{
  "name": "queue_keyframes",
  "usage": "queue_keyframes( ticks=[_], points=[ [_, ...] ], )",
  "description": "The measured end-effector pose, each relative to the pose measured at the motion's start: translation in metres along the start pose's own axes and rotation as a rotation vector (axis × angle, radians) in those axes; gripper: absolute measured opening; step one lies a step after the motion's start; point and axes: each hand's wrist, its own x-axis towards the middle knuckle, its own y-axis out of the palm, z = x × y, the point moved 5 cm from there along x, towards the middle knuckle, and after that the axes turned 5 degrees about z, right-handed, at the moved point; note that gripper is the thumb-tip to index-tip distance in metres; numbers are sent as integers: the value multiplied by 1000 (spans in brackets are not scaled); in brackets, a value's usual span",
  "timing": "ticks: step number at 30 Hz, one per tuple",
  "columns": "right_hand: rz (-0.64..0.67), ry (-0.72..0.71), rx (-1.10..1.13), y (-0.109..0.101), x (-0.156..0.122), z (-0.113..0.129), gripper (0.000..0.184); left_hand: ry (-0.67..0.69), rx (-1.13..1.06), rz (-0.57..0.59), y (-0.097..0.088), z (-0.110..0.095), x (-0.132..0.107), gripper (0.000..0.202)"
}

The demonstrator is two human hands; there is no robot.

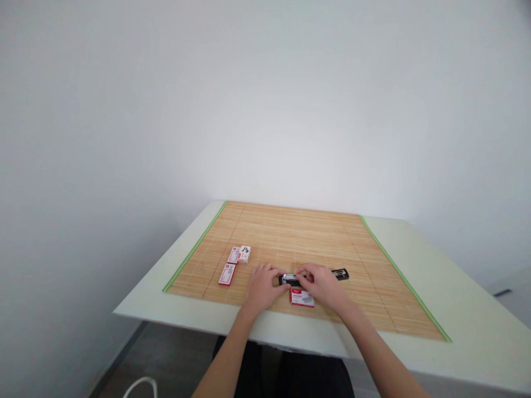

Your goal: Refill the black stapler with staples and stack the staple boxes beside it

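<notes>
A black stapler (289,279) lies opened out on the bamboo mat, its long silver staple channel facing up. Around its left end, the thumb and fingers of my left hand (262,288) grip it. My right hand (321,283) is closed in a pinch over the middle of the channel; whatever is between those fingertips is too small to make out. Past my right hand, the stapler's other end shows a metal part. Just in front of the stapler lies a red and white staple box (302,298), close under my right hand.
Left on the mat are two flat red and white boxes (227,274) (233,255) and a small white box (244,254) with a stapler picture. The bamboo mat (298,232) has green edging and covers much of the white table (440,276). A wall (290,110) rises behind.
</notes>
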Motion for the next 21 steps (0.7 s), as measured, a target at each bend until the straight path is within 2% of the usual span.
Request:
queue_keyframes(
  ticks=[4, 8, 10, 13, 17, 19, 21],
  points=[
    [38, -21, -33, 5, -3, 5, 30, -6, 8, -8, 0, 0, 0, 33],
    [17, -31, -20, 11, -9, 18, 32, -11, 6, 7, -1, -1, 0, 35],
    [-13, -19, 13, 6, -16, 14, 32, -15, 7, 12, 0, 0, 0, 35],
    [-154, 94, 70, -15, -35, -18, 40, -14, 3, 9, 0, 0, 0, 35],
    [-462, 341, 143, -44, -68, -88, 58, -20, -11, 11, -1, 1, 0, 36],
    [-447, 402, 268, -42, -75, -112, 66, -21, -18, 13, -1, 0, 0, 35],
    [-346, 393, 478, -30, -73, -121, 72, -24, -19, 17, -1, -1, 0, 35]
  ],
)
